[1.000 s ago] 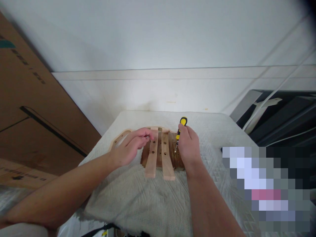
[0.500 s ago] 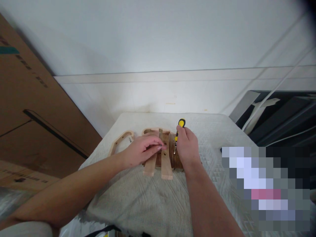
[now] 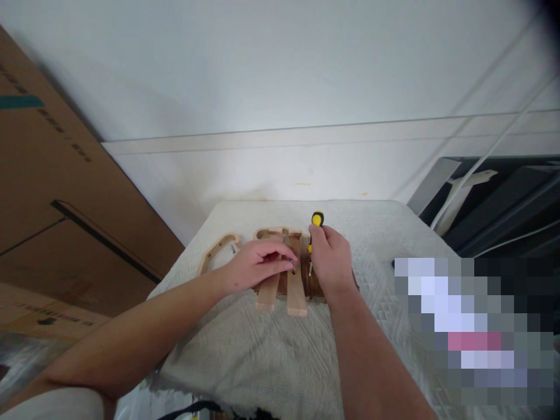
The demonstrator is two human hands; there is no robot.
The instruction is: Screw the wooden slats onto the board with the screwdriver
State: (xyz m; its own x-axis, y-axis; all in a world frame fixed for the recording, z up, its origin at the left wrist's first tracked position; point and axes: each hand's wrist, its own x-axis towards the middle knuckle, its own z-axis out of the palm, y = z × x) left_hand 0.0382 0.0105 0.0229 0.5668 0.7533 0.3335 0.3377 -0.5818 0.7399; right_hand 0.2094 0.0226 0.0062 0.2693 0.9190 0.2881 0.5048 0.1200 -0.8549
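Observation:
Between the thumb and forefinger of my left hand is a small screw, its tip at a hole in a pale wooden strip. This strip and a second pale strip lie across a brown wooden piece. My right hand is wrapped round a yellow-and-black screwdriver, upright with its metal tip pointing down just right of the strip. Left of my left hand rests a curved wooden piece with holes, and a loose screw lies beside it.
A pale textured cloth covers the table, which stands against a white wall. Large cardboard leans at the left. Dark panels and a pixelated patch are on the right.
My left hand has moved slightly right and down, bringing the screw to the strip's hole. The screwdriver's handle has shifted a little left, still in my right hand.

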